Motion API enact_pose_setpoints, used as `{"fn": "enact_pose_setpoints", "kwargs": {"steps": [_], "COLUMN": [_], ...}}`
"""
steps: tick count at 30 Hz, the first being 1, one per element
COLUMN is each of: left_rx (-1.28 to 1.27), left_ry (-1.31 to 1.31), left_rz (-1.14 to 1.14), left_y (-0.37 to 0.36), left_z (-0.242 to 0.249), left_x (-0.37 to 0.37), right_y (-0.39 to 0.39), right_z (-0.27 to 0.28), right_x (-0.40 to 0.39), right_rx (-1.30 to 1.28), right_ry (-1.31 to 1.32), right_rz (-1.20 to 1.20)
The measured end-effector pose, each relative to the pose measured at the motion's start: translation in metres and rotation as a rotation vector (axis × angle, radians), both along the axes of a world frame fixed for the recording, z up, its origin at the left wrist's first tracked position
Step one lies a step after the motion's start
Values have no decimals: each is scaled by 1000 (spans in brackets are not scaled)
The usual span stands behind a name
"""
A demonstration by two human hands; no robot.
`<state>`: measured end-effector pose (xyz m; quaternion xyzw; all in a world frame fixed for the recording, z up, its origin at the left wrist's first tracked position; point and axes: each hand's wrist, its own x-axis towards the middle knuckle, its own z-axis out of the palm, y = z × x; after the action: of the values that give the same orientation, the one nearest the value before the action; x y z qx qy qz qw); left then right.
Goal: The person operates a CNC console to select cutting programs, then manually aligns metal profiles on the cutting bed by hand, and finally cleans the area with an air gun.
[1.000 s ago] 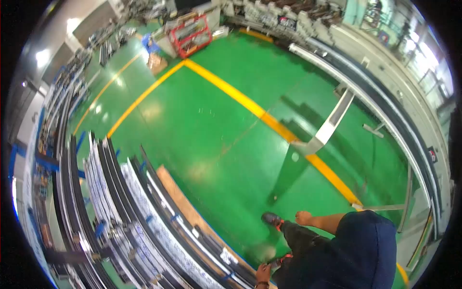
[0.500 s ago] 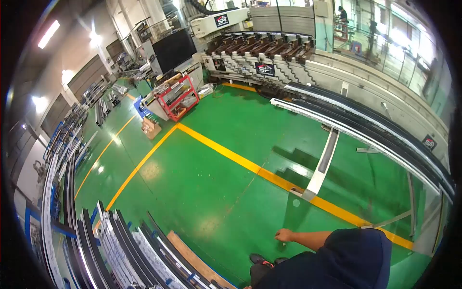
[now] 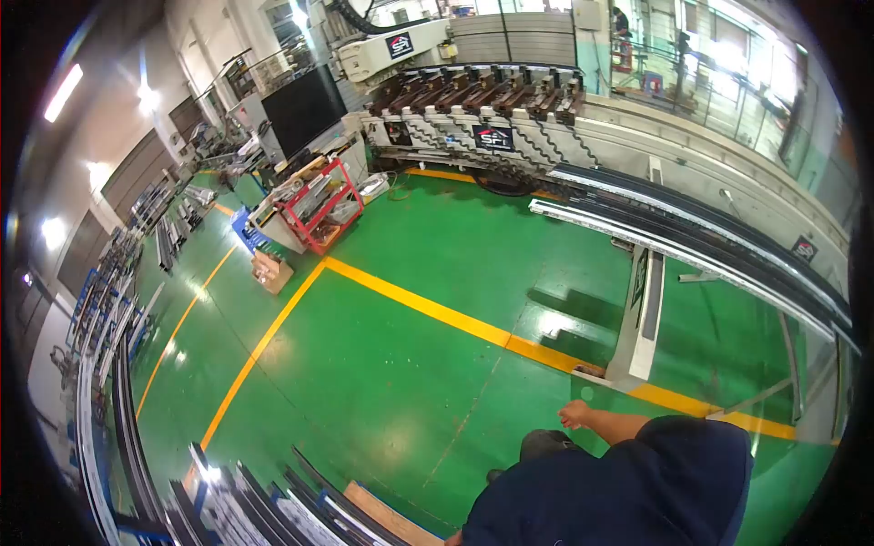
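My right hand [image 3: 574, 415] hangs in front of my dark sleeve, over the green floor [image 3: 410, 391]. Its fingers are loosely bent and slightly apart, and I see nothing in them. Nearest to it is the foot of a pale metal support leg [image 3: 645, 318], some way beyond the hand and not touched. Only a sliver of my left hand [image 3: 452, 539] shows at the bottom edge, beside a brown board [image 3: 387, 511]; its fingers are hidden. One dark-trousered knee [image 3: 546, 443] is raised below my right hand.
Long black and white profiles [image 3: 692, 246] lie along the machine [image 3: 492, 136] on the right. More profiles [image 3: 300, 500] stand at the lower left. A red cart [image 3: 323, 214] and a cardboard box [image 3: 270, 271] are ahead. Yellow lines [image 3: 419, 305] cross the floor. Far off is another person [image 3: 621, 25].
The view has shifted as my body moved forward. My right hand now appears farther right and slightly higher, closer to the support leg. My knee has come up, covering most of the shoe.
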<state>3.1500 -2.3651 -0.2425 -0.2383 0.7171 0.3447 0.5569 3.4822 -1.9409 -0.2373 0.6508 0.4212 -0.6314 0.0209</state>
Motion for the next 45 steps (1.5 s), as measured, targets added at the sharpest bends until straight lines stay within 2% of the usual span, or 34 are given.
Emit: {"fn": "enact_pose_setpoints", "kwargs": {"steps": [1, 4, 6, 7, 10, 12, 13, 14, 17, 18, 20, 22, 24, 27, 29, 30, 32, 34, 37, 40, 43, 44, 45], "left_rx": [-12, -27, 59, 102, 161, 180, 184, 196, 175, 150, 104, 82, 71, 57, 55, 60, 69, 72, 78, 91, 96, 101, 112], "left_ry": [-9, 24, 339, 383, 480, 477, 422, 371, 248, 219, 164, 141, 130, 118, 112, 108, 104, 108, 109, 136, 181, 199, 223], "left_rz": [7, 50, -48, -61, -15, 37, -26, -84, -169, -153, -118, -75, -38, 5, 27, 35, 40, 35, 21, 18, 29, 32, 48], "left_y": [14, 83, 143, 174, 266, 316, 328, 344, 388, 399, 420, 439, 460, 488, 502, 509, 525, 534, 548, 560, 572, 578, 585], "left_z": [-1, -5, -4, -4, 2, 9, 9, 7, 6, 7, 9, 14, 16, 13, 8, 5, 0, -3, 1, 4, 12, 11, 8], "left_x": [-32, -126, -186, -210, -259, -272, -272, -274, -274, -271, -264, -267, -283, -322, -356, -375, -425, -483, -574, -676, -782, -817, -853], "right_y": [10, 38, 57, 63, 108, 162, 186, 215, 314, 336, 394, 466, 505, 543, 550, 554, 556, 539, 533, 515, 549, 548, 560], "right_z": [-7, -18, -26, -36, -84, -121, -149, -177, -176, -99, -36, -100, -71, -48, -44, -42, -98, -55, -116, -48, -106, -71, -34], "right_x": [-9, -36, -55, -63, -67, -76, -78, -72, -117, -159, -206, -249, -316, -407, -465, -492, -512, -580, -617, -704, -765, -800, -834], "right_rx": [33, -34, -87, -111, 142, 163, 163, -235, -353, -181, 41, 169, 53, 131, 96, 83, 266, 26, -276, -155, -22, -8, -24], "right_ry": [12, -66, -95, -97, -123, -182, -211, 114, 249, 16, -66, -110, 69, 172, 126, 105, 250, 58, 280, -124, -48, 5, -84], "right_rz": [-82, -45, -46, -63, 564, 713, 790, 132, -57, -18, 242, 492, 27, 23, 88, 118, 446, 281, 284, 397, 475, 184, 292]}}
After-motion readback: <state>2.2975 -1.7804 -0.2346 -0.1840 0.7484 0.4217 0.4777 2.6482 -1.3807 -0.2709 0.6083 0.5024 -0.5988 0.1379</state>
